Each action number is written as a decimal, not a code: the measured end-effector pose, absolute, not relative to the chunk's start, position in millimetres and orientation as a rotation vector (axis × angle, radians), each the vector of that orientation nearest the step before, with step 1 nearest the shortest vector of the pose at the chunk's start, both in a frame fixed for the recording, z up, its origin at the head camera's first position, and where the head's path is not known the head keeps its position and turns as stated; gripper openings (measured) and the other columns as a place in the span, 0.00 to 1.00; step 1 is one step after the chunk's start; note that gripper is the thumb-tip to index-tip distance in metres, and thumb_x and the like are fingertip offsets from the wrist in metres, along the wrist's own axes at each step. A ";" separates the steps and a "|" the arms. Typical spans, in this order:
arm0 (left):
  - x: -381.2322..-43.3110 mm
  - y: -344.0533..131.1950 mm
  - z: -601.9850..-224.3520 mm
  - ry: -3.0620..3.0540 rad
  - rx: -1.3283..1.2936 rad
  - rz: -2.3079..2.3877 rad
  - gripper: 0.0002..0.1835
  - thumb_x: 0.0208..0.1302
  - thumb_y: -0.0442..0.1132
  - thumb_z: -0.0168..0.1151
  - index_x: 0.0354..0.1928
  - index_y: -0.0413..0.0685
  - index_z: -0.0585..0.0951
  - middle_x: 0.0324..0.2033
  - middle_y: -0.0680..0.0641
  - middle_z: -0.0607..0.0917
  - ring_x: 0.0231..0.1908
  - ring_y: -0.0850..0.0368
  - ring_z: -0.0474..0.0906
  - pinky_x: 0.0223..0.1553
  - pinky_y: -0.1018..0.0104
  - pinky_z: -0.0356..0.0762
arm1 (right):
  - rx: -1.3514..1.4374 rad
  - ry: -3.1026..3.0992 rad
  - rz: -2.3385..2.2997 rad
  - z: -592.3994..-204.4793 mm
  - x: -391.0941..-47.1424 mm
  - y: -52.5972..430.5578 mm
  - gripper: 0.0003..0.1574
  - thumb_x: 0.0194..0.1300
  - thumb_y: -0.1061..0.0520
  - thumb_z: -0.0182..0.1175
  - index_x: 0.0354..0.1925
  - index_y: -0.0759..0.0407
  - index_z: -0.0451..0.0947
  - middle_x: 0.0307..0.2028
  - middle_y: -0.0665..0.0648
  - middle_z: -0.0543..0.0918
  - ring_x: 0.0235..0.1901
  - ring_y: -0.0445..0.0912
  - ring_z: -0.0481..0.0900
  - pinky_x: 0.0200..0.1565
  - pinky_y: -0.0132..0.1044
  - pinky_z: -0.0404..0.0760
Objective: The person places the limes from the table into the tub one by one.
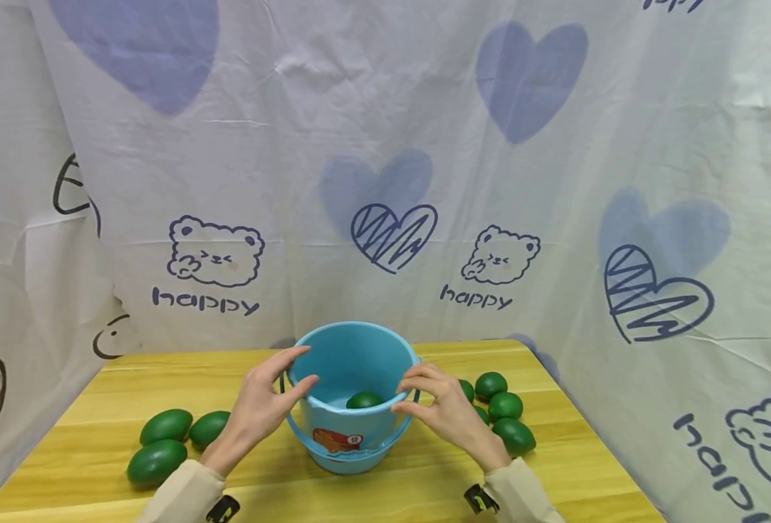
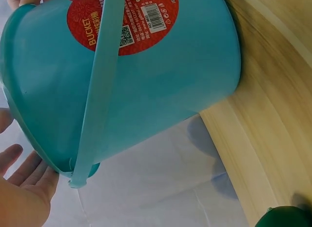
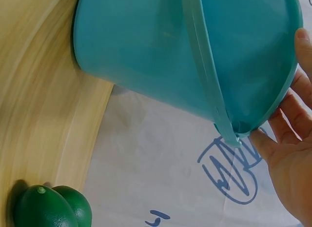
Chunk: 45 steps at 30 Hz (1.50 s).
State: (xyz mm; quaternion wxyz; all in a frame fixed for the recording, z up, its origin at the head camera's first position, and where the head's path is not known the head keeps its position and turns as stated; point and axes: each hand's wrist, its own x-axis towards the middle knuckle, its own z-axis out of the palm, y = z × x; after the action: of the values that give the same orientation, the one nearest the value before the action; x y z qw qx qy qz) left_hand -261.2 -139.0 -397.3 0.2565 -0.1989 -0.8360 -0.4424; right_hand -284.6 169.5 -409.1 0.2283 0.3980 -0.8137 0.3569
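Observation:
A light blue plastic bucket (image 1: 359, 363) stands upright on the table, its handle hanging down in front. Inside it lies a green, avocado-shaped fruit (image 1: 364, 400). At the bucket's left rim is my left hand (image 1: 258, 399), thumb and index finger spread over the mouth with a gap between them. My right hand (image 1: 447, 407) touches the right rim with loosely bent fingers. From the right wrist view, the fingertips (image 3: 280, 127) meet the rim near the handle joint. A red label (image 2: 129, 22) shows on the bucket's side in the left wrist view.
Three green fruits (image 1: 157, 463) lie left of the bucket, near my left forearm. Several smaller green fruits (image 1: 505, 407) sit together beyond my right hand. The wooden table (image 1: 333, 501) backs onto a white printed curtain (image 1: 281, 145).

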 end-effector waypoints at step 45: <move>-211.6 -261.2 -428.6 -2.613 -0.024 -1.159 0.34 0.68 0.61 0.55 0.66 0.43 0.73 0.61 0.38 0.78 0.60 0.36 0.74 0.55 0.48 0.80 | 1.137 -2.266 1.000 -404.6 -277.4 179.1 0.12 0.54 0.49 0.73 0.37 0.48 0.85 0.42 0.45 0.82 0.46 0.40 0.78 0.50 0.38 0.83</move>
State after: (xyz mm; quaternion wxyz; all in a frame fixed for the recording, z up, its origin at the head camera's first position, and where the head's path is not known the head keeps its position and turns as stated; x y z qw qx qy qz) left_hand -211.6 -261.2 -428.6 0.1409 -0.0083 -0.9050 -0.4014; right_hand -277.4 179.1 -404.6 0.2067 0.4081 -0.8136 0.3590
